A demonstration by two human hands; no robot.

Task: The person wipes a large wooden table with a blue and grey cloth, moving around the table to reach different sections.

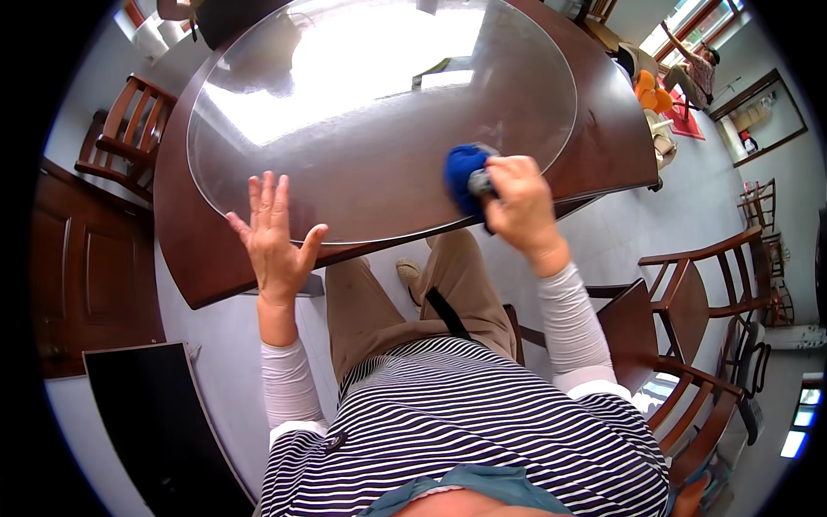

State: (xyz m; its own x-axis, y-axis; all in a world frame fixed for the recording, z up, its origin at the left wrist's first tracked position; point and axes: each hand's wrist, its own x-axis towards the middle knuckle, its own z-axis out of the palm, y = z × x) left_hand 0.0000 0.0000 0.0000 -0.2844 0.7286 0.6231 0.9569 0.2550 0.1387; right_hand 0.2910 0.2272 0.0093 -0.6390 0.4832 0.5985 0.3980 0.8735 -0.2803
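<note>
My right hand (522,207) is closed around a bunched blue and grey cloth (466,177), over the front right part of a round glass top (379,189). Whether the cloth presses on the glass cannot be made out. At the front left, my left hand (280,233) has its fingers spread and holds nothing. Its fingertips overlap the rim of the glass, and I cannot tell if they touch it. The glass lies on a dark brown wooden table (616,155) and carries a bright window reflection.
Wooden chairs stand at the far left (129,138) and to my right (689,302). A black flat panel (164,431) is at the lower left, near a brown door (95,276). Another person (696,73) sits at the far right, beyond an orange fan-like object (652,93).
</note>
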